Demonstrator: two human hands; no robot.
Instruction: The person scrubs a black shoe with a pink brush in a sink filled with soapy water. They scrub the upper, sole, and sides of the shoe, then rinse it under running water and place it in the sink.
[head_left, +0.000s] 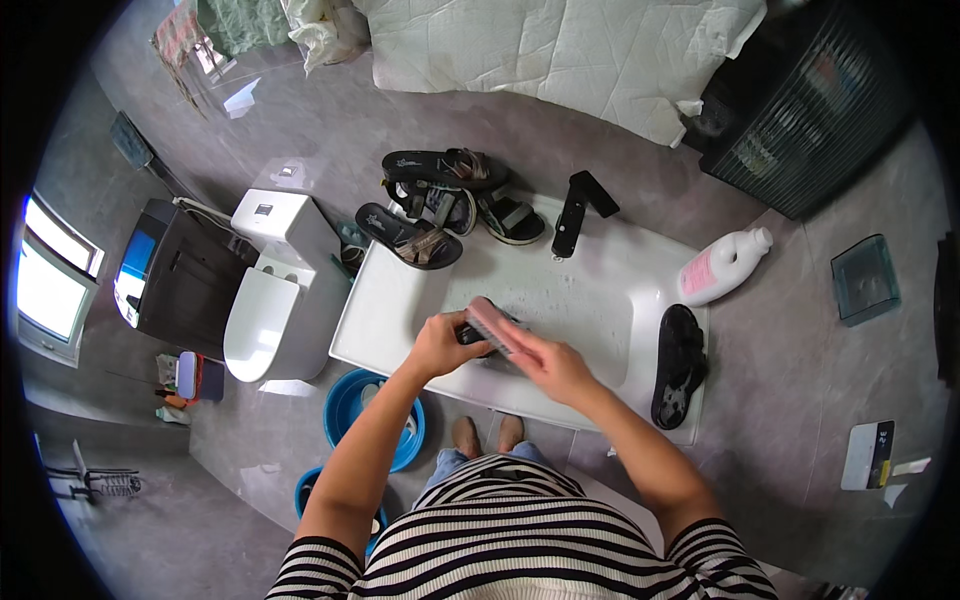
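Observation:
Over the white sink (540, 300), my left hand (441, 346) grips a black shoe or sandal (471, 334), mostly covered by my hands and the brush. My right hand (553, 367) holds a pink scrub brush (491, 324), its bristles against or just over the black footwear. A black sandal (679, 367) lies on the sink's right rim. Several sandals are piled on the back left corner, among them a black one with brown straps (411, 236). Some water drops or suds show in the basin.
A black faucet (571, 217) rises at the sink's back edge. A white bottle with a pink label (724, 266) stands at the right corner. Blue basins (337, 409) sit on the floor at lower left, near a white toilet (259, 322). A dark ribbed cabinet (810, 112) is at upper right.

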